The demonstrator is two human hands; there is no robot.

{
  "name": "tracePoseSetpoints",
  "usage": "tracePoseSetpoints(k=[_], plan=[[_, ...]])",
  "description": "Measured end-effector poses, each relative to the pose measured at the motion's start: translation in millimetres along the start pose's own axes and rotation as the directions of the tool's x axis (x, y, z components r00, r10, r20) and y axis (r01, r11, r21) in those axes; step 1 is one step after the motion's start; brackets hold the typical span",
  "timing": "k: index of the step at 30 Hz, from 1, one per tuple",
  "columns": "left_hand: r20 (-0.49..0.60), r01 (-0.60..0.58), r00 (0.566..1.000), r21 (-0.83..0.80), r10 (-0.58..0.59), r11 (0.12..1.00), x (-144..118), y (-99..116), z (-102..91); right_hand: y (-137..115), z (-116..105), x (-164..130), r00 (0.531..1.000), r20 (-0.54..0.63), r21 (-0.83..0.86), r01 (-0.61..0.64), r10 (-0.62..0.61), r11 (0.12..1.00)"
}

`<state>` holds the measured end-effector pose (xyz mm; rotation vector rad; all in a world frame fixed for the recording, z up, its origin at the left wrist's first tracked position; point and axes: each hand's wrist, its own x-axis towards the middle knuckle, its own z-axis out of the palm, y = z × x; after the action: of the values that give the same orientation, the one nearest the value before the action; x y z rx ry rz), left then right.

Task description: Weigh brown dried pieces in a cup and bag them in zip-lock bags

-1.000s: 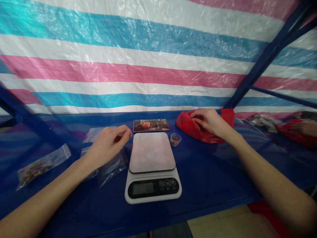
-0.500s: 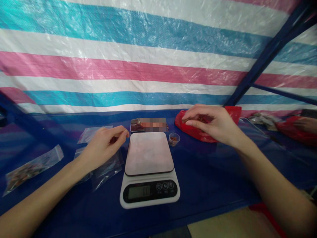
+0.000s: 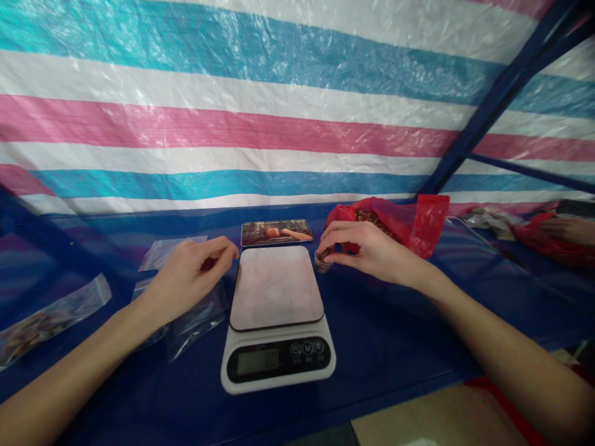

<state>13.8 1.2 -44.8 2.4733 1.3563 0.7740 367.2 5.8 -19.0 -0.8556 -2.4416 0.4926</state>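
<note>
My right hand is over a small clear plastic cup, its fingertips pinched on small brown pieces at the cup's rim. Behind that hand lies a red plastic bag, open, with a heap of brown pieces showing inside. My left hand hovers or rests by the left edge of a white kitchen scale, fingers curled and thumb closed against them, with nothing seen in them. Nothing lies on the scale's plate, and its display seems to read zero.
Beyond the scale lies a phone with a lit picture. Empty clear zip bags are under and beside my left forearm; a filled zip bag lies farther left. At far right, another person's hand touches a red bag.
My right hand has moved left and down from the red bag to the small cup, uncovering the brown pieces in the bag. My left hand has stayed beside the scale.
</note>
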Motion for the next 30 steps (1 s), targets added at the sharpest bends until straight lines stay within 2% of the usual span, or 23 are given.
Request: tracePoseSetpoints(k=[13, 17, 19, 22, 25, 26, 27, 29, 30], plan=[[0.007, 0.006, 1.000, 0.004, -0.006, 1.000, 0.0, 0.4, -0.2, 1.1, -1.0, 0.5, 1.000, -0.013, 0.057, 0.009, -0.008, 0.998], [0.007, 0.006, 1.000, -0.005, -0.006, 1.000, -0.6, -0.8, 0.2, -0.5, -0.2, 1.2, 0.998, -0.058, 0.061, 0.011, -0.007, 0.998], [0.004, 0.006, 1.000, -0.003, -0.006, 1.000, -0.9, -1.4, 0.3, -3.6, -3.6, 0.6, 0.992, -0.122, 0.033, 0.010, -0.006, 0.999], [-0.002, 0.006, 1.000, -0.004, -0.006, 1.000, -0.9, -2.1, 0.4, -6.6, -20.1, -4.4, 0.950, -0.309, -0.049, -0.060, 0.042, 0.997], [0.004, 0.003, 1.000, -0.004, -0.003, 1.000, -0.3, -2.6, 0.8, 4.6, -47.2, -15.1, 0.832, -0.540, -0.115, -0.225, 0.129, 0.968], [0.007, 0.001, 1.000, -0.003, -0.001, 1.000, 0.0, -2.8, 1.1, 12.9, -55.7, -19.3, 0.807, -0.568, -0.133, -0.285, 0.163, 0.949], [0.010, -0.003, 1.000, -0.003, 0.003, 1.000, 0.2, -3.0, 1.5, 23.0, -62.7, -23.1, 0.823, -0.528, -0.187, -0.355, 0.212, 0.916], [0.010, -0.008, 1.000, -0.006, 0.008, 1.000, 0.4, -3.3, 2.4, 45.4, -69.8, -28.8, 0.881, -0.324, -0.266, -0.436, 0.346, 0.860], [0.008, -0.007, 1.000, -0.008, 0.007, 1.000, 0.4, -3.5, 2.8, 55.9, -69.6, -30.2, 0.889, -0.235, -0.294, -0.451, 0.393, 0.843]])
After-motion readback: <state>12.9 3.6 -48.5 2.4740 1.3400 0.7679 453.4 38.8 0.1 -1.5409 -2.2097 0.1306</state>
